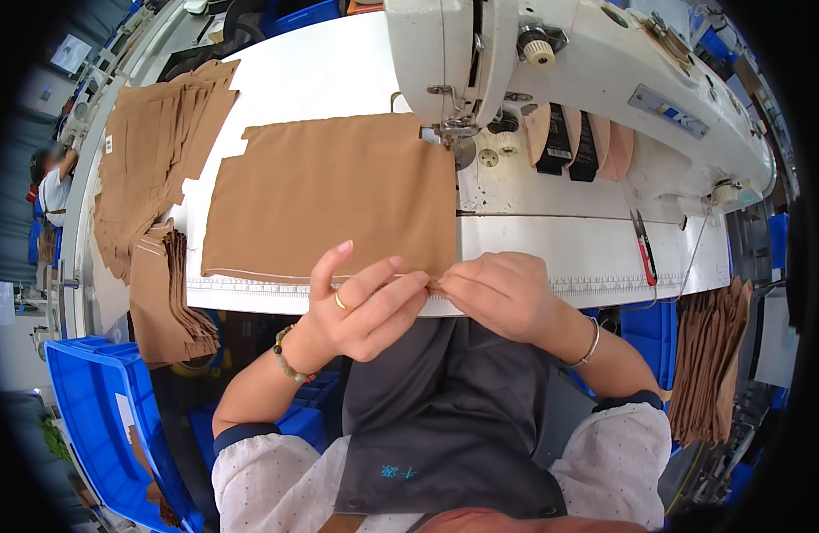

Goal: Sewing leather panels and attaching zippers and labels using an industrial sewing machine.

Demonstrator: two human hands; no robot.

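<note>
1. Brown cloth (329, 195) is lying flat on the white table (329, 71), its far-right corner nearing the sewing machine (436, 53).
2. Left hand (360, 306) and right hand (502, 298) are pinching its near-right corner.
3. Probably handling light, soft; edges seeming best for gripping.
4. Surface is looking matte; far-left corner is showing a notch.

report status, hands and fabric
Left hand, right hand: both pinching brown panel at near right corner. Panel lies on white table. Snips off right, clear of panel.
</note>
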